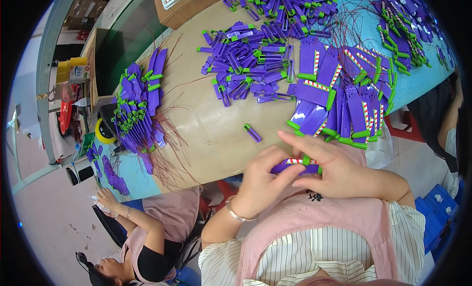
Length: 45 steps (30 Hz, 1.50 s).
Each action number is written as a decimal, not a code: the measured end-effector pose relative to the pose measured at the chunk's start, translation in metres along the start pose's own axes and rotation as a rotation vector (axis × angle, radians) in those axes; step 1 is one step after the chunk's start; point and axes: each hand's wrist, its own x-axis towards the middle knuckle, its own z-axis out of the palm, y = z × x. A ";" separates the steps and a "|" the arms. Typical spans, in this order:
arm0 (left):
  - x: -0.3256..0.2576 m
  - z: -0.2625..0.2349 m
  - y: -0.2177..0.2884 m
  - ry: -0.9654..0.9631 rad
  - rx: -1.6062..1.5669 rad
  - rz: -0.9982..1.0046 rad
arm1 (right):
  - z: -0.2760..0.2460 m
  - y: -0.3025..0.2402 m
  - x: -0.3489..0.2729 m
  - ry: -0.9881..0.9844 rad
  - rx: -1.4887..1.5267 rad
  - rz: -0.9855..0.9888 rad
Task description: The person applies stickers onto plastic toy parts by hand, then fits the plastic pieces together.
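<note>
Apron: the pink apron (314, 227) over a striped shirt (295, 259) is filling the bottom of the view, closest to the lens.
Left hand: the left hand (260, 182), a silver bangle (236, 213) on its wrist, is curling its fingers (275, 160) around the left end of the purple plastic piece (295, 165), thumb pressing along its side.
Right hand: the right hand (334, 170) is pinching the same piece from the right, fingers half closed over its green clip end, index finger stretching out above it.
Piece in hand: it is sitting between both hands just above the apron, at the table's near edge, showing a red-and-white striped strip on top.
Table: the tan tabletop (211, 123) is carrying a lone small purple clip (252, 132) just beyond the hands.
Stack at right: flat purple pieces with green tips (339, 104) are lying fanned out near the right hand.
Centre heap: loose small purple clips (246, 55) are lying farther back.
Left heap: another purple pile (137, 109) with thin red wires is lying well apart.
Neighbour: another person (142, 237) is sitting lower left, hand (105, 200) at the table edge.
</note>
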 end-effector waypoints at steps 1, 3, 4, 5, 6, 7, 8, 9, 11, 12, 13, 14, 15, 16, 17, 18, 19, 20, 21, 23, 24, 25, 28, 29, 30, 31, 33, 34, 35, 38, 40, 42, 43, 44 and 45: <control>-0.002 0.004 -0.002 0.001 0.009 0.001 | 0.002 0.001 -0.002 0.002 0.003 -0.008; -0.010 0.007 -0.005 0.025 0.003 -0.133 | 0.003 0.002 -0.006 -0.035 0.103 0.200; -0.012 0.009 -0.006 0.057 -0.116 -0.104 | 0.004 0.005 -0.007 -0.092 0.148 0.231; -0.014 0.008 -0.006 0.059 -0.107 -0.108 | 0.008 0.012 -0.008 -0.093 0.155 0.224; -0.015 0.005 -0.007 0.106 -0.253 -0.056 | 0.014 0.022 -0.010 -0.088 0.163 0.092; -0.017 0.002 -0.008 0.154 -0.400 -0.004 | 0.020 0.027 -0.012 -0.082 0.171 -0.038; -0.018 0.000 -0.010 0.240 -0.576 -0.019 | 0.025 0.027 -0.014 -0.059 0.220 -0.005; -0.018 -0.008 -0.015 0.185 -0.749 0.056 | 0.026 0.030 -0.015 -0.059 0.227 -0.008; -0.020 -0.027 -0.015 0.183 -0.971 0.126 | 0.027 0.033 -0.014 -0.126 0.155 0.044; -0.017 -0.038 -0.020 0.145 -0.781 0.175 | 0.026 0.032 -0.013 -0.136 0.164 0.040; -0.013 -0.047 -0.026 0.099 -0.593 0.225 | 0.024 0.030 -0.013 -0.122 0.164 0.029; -0.011 -0.050 -0.028 0.227 -0.440 0.124 | 0.023 0.030 -0.013 -0.107 0.163 0.018; -0.003 -0.050 -0.027 0.263 -0.143 0.056 | 0.024 0.031 -0.014 -0.106 0.163 0.018; 0.007 -0.049 -0.022 0.294 0.151 -0.013 | 0.026 0.031 -0.015 -0.100 0.155 0.039; 0.016 -0.047 -0.020 0.293 0.323 0.002 | 0.027 0.032 -0.017 -0.092 0.144 0.058; 0.025 -0.046 -0.024 0.293 0.322 0.004 | 0.028 0.032 -0.019 -0.091 0.142 0.058; 0.033 -0.047 -0.031 0.301 0.492 0.099 | 0.029 0.033 -0.019 -0.122 0.145 0.065; 0.041 -0.047 -0.036 0.308 0.661 0.197 | 0.029 0.032 -0.019 -0.150 0.146 0.071; 0.048 -0.047 -0.042 0.350 0.589 0.211 | 0.027 0.031 -0.019 -0.150 0.140 0.068; 0.064 -0.050 -0.043 0.389 0.677 0.290 | 0.025 0.028 -0.021 -0.211 0.176 0.160; 0.072 -0.052 -0.042 0.431 0.769 0.363 | 0.027 0.030 -0.023 -0.208 0.172 0.160; 0.078 -0.053 -0.037 0.391 0.828 0.390 | 0.030 0.033 -0.026 -0.172 0.215 0.172; 0.094 -0.054 -0.038 0.291 0.890 0.367 | 0.031 0.031 -0.029 -0.151 0.254 0.208; 0.096 -0.054 -0.036 0.293 0.888 0.368 | 0.030 0.030 -0.029 -0.167 0.252 0.230; 0.098 -0.055 -0.033 0.260 0.933 0.359 | 0.029 0.029 -0.029 -0.166 0.250 0.231; 0.099 -0.055 -0.031 0.226 0.978 0.350 | 0.028 0.027 -0.029 -0.165 0.270 0.255; 0.100 -0.057 -0.030 0.214 0.982 0.366 | 0.027 0.027 -0.029 -0.162 0.289 0.279; 0.100 -0.058 -0.030 0.203 0.986 0.378 | 0.027 0.027 -0.029 -0.120 0.364 0.322; 0.098 -0.060 -0.031 0.204 0.987 0.378 | 0.027 0.027 -0.029 -0.079 0.439 0.363; 0.093 -0.059 -0.033 0.239 0.975 0.461 | 0.023 0.026 -0.028 -0.011 0.534 0.395; 0.075 -0.053 -0.028 0.319 0.619 0.310 | 0.021 0.023 -0.022 0.046 0.567 0.376; 0.052 -0.041 -0.008 0.298 0.465 0.323 | 0.013 0.019 -0.015 0.093 0.513 0.384; 0.039 -0.036 0.001 0.257 0.423 0.335 | 0.012 0.017 -0.012 0.099 0.511 0.389; 0.031 -0.033 0.006 0.189 0.428 0.402 | 0.011 0.015 -0.009 0.135 0.441 0.386; 0.025 -0.030 0.008 0.122 0.432 0.468 | 0.012 0.013 -0.007 0.169 0.372 0.383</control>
